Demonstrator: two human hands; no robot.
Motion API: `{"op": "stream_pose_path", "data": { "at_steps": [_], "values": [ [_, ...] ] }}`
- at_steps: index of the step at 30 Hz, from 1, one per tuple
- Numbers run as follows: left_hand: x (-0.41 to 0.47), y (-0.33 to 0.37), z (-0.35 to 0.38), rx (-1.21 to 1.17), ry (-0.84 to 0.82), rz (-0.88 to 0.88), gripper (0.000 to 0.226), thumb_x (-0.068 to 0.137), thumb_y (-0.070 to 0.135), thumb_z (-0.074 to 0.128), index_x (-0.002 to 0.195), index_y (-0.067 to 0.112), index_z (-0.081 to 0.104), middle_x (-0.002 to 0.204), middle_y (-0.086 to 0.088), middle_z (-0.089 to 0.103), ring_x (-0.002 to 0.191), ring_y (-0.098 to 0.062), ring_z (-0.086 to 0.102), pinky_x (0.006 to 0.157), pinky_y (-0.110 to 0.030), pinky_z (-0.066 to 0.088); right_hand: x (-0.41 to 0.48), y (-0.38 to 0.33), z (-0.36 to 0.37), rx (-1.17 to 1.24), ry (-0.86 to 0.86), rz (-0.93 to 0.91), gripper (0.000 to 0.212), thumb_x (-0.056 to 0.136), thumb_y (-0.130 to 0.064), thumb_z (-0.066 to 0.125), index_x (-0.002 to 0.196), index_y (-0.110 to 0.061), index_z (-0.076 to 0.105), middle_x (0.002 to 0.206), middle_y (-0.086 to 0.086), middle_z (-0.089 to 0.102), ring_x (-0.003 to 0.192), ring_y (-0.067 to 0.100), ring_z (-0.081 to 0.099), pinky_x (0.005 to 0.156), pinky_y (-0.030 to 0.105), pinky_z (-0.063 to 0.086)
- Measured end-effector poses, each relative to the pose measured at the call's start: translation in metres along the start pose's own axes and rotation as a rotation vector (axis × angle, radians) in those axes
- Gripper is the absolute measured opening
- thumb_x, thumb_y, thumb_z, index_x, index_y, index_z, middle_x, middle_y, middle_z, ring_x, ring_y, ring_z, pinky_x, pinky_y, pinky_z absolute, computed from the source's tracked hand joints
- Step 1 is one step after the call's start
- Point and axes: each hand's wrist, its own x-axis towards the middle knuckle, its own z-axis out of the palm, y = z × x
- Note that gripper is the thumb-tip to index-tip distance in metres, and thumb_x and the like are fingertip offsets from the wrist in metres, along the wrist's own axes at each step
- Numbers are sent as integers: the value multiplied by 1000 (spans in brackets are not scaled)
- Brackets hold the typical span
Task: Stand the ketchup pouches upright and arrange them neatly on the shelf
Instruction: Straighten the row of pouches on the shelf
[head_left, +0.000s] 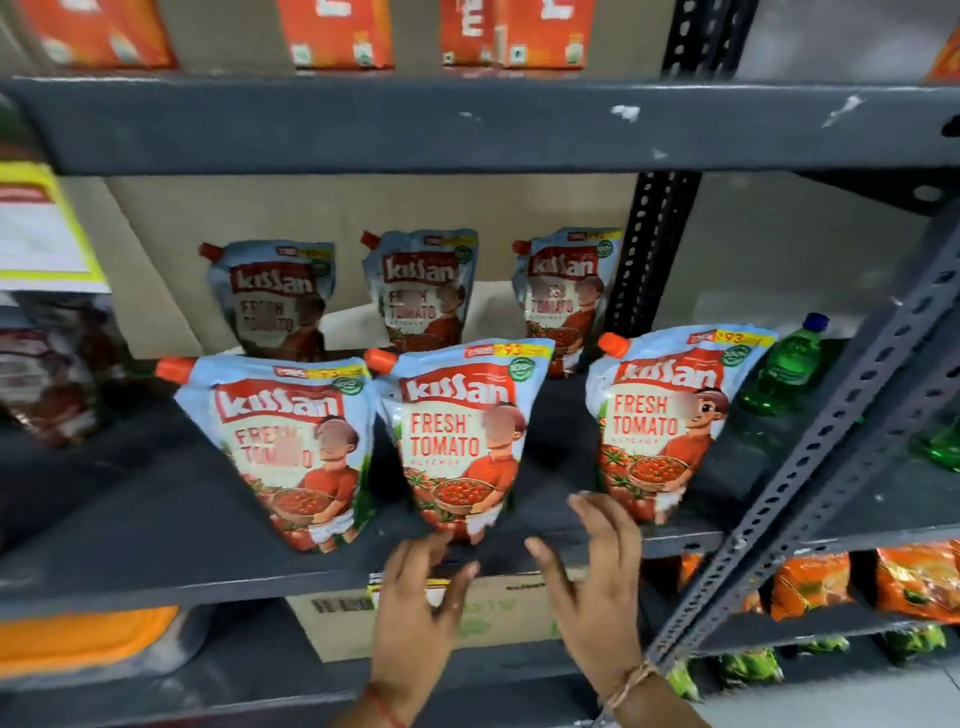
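Several light-blue ketchup pouches with orange caps stand upright on the dark grey shelf (156, 519). The front row has a left pouch (291, 447), a middle pouch (462, 436) and a right pouch (665, 415). Behind them stand three more: back left pouch (275, 296), back middle pouch (423, 286), back right pouch (566, 286). My left hand (421, 597) is just below the middle front pouch, fingers spread, fingertips near its bottom edge. My right hand (597, 577) is open between the middle and right front pouches, holding nothing.
A green bottle (784, 364) lies on the shelf right of the pouches. A perforated grey upright (810, 467) slants across the right. A cardboard box (498, 608) and orange packets (810, 582) sit on the shelf below. Orange cartons (337, 31) stand above.
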Motion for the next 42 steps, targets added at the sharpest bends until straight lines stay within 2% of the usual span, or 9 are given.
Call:
{"op": "stream_pose_path", "data": {
  "at_steps": [5,9,11,13,17,29,36,39,42],
  "values": [
    [25,-41,-80,50,334,-195,52,63,20,80,106,4,55,100,-15,55,94,-25,53,85,-32,43,-2,-54,65,264,-567,120,52,82,-45,58,127,-30,37,125,-3,48,110,-2,47,98,27,42],
    [63,-64,-120,-121,205,-282,90,58,4,82,134,7,33,134,-4,41,123,-17,40,99,-31,35,12,-79,118,292,-724,237,80,77,-27,70,141,-15,22,138,-12,29,129,3,28,108,14,22],
    [75,-69,-127,-250,7,-287,93,57,0,81,134,12,31,132,2,43,121,-13,42,97,-31,37,19,-85,132,324,-697,274,78,73,-21,73,136,-12,29,126,-13,39,116,1,35,90,-6,21],
    [81,-74,-131,-299,-123,-325,89,57,0,81,130,21,33,128,3,46,119,-15,45,96,-32,39,24,-87,144,333,-670,333,68,68,-17,77,125,-12,40,115,-4,54,108,9,48,75,-4,32],
    [87,-86,-137,-349,-194,-363,86,50,10,83,122,25,38,124,-2,54,118,-20,49,102,-39,41,25,-88,160,277,-644,390,57,67,-13,77,115,-10,47,115,12,65,108,24,59,75,17,38],
    [90,-127,-200,-382,-126,-379,76,57,-13,75,120,15,43,122,-9,56,111,-21,53,94,-35,43,7,-133,212,325,-691,343,55,68,-18,77,114,-17,47,114,4,66,104,17,59,62,-5,37],
    [90,-129,-202,-400,-173,-381,82,58,-8,77,128,11,38,128,-12,53,122,-26,49,104,-45,40,7,-139,211,336,-685,347,56,69,-22,77,115,-19,45,116,3,63,108,19,57,76,13,41],
    [72,-122,-200,-264,41,-344,82,56,13,84,124,12,39,125,-8,52,116,-21,50,97,-38,43,-5,-138,190,318,-588,285,60,72,-21,74,124,-19,43,127,3,54,118,17,49,96,29,45],
    [29,-110,-184,162,369,-151,68,61,65,64,97,8,51,96,-4,49,89,-19,49,76,-32,45,-29,-122,153,219,-369,176,48,82,-39,57,125,-23,43,130,5,42,119,25,48,103,40,41]
  ]
}}
